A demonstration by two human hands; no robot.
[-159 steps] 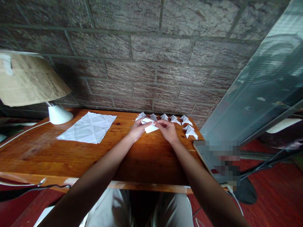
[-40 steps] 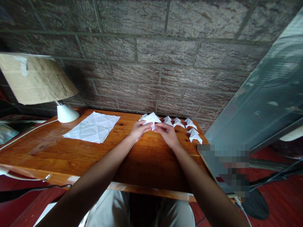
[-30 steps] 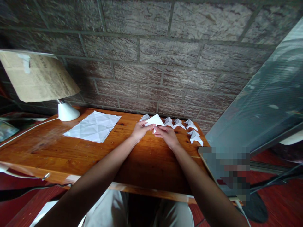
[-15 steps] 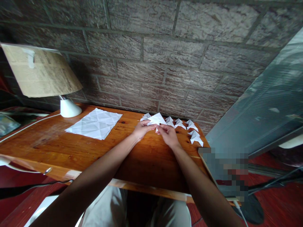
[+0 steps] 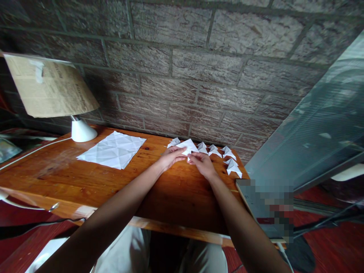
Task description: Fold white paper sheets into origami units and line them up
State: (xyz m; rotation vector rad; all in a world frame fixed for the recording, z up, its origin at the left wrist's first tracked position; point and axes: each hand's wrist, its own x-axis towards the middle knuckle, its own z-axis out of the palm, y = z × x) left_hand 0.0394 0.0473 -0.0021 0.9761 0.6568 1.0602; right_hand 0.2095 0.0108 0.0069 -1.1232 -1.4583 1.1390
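Observation:
Between my two hands is a folded white paper [image 5: 189, 146], its pointed top facing the wall. My left hand [image 5: 172, 157] grips its left side, thumb lying on top. My right hand [image 5: 201, 162] pinches the lower right part with the fingertips. Close behind and to the right are several folded paper pieces [image 5: 214, 150] in a row, and one more folded piece [image 5: 233, 168] sits in front of the row's right end. Another folded piece [image 5: 174, 142] is partly hidden behind my left hand.
Creased white paper sheets [image 5: 113, 149] lie on the wooden table [image 5: 119, 189] to the left. A lamp [image 5: 83, 131] with a newsprint shade stands at the back left. A brick wall [image 5: 182, 94] borders the far edge. A partly blurred flat object [image 5: 250, 193] lies at the right edge.
My left thumb has moved up across the paper, and its fingers now reach flatter beneath it. My right hand keeps its pinch. The whole view has shifted slightly.

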